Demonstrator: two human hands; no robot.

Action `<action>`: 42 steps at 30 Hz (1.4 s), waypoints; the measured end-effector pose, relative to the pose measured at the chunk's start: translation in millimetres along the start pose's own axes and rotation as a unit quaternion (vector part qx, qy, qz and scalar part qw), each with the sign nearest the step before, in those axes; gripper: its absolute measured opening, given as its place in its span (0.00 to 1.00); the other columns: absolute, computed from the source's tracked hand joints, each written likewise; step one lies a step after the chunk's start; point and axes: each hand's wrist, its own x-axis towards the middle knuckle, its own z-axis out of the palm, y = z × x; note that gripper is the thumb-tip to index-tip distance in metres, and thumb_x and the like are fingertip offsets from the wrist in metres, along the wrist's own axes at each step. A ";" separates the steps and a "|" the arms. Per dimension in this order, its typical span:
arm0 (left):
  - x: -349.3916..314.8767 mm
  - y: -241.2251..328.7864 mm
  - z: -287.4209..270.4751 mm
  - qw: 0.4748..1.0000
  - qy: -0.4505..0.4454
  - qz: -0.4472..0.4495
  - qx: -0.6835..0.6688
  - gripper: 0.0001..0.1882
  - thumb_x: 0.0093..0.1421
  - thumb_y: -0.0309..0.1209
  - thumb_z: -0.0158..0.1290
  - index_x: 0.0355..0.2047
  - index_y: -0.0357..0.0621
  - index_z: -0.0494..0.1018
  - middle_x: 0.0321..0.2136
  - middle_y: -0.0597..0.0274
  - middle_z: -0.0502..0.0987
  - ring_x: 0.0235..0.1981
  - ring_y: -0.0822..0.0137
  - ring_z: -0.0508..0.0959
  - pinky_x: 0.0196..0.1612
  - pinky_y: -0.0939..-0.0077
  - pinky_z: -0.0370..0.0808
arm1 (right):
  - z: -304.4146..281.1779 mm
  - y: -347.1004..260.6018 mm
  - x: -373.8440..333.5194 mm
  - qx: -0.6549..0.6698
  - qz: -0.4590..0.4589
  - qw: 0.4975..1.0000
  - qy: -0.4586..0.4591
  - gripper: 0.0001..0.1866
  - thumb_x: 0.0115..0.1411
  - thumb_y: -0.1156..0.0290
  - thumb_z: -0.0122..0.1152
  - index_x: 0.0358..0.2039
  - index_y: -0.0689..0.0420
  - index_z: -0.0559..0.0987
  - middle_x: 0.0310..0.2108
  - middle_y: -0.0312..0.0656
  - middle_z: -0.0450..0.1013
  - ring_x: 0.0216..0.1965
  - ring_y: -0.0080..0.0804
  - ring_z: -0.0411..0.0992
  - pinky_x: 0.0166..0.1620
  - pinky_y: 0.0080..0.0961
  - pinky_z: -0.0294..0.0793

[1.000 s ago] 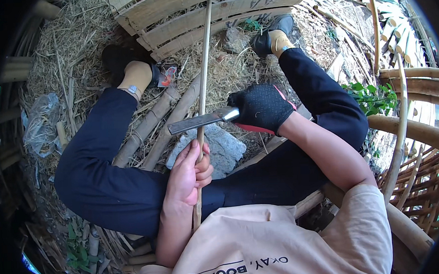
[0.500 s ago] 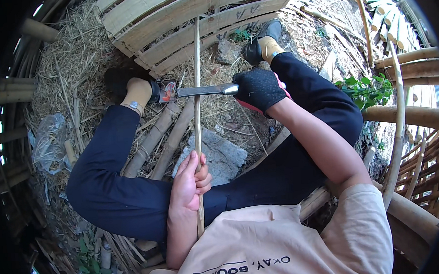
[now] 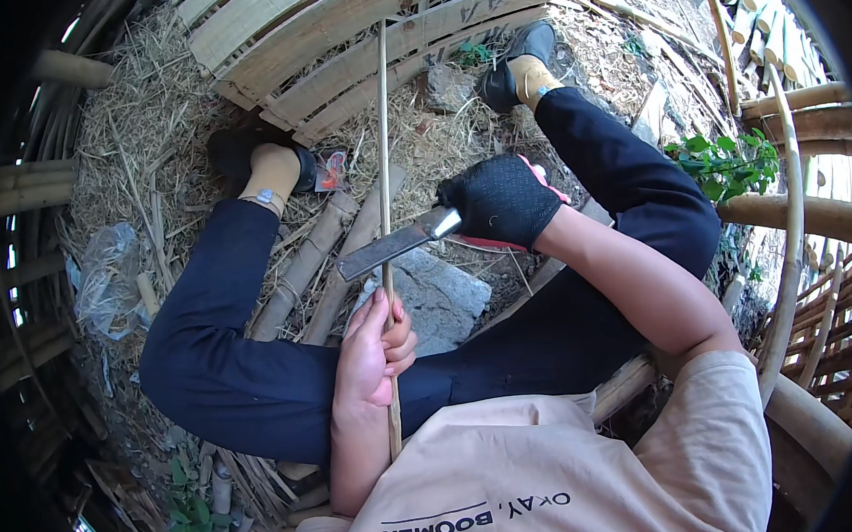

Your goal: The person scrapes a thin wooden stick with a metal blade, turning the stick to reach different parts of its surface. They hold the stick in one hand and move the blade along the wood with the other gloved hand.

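Observation:
A long, thin bamboo strip [image 3: 384, 143] runs from my lap away toward the wooden slats ahead. My bare left hand [image 3: 377, 350] is closed round its near part, thumb laid along it. In a black and red glove, my right hand [image 3: 505, 202] grips a knife with a broad, blunt-ended blade [image 3: 387, 253]. The blade lies across the strip just beyond my left thumb, its tip slanting down to the left. The knife's handle is mostly hidden inside the glove.
A slatted wooden crate or panel [image 3: 338, 54] stands ahead. Between my legs lie a grey stone [image 3: 437, 299] and bamboo lengths [image 3: 301, 268]. A clear plastic bag [image 3: 109, 283] lies at left on straw. Bamboo poles [image 3: 790, 218] and a leafy plant [image 3: 729, 165] are at right.
My right hand has drawn the knife nearer along the strip, close to my left hand. The blade, level before, now slants. My left hand keeps its hold.

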 end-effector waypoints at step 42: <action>-4.2 -3.6 10.6 0.999 0.021 0.015 0.040 0.17 0.75 0.42 0.37 0.32 0.48 0.65 0.14 0.78 0.51 0.11 0.85 0.48 0.11 0.87 0.46 | -5.0 51.1 10.9 -0.020 0.139 0.984 0.110 0.11 0.55 0.57 0.62 0.34 0.47 0.83 0.28 0.47 0.79 0.33 0.49 0.79 0.39 0.43 0.77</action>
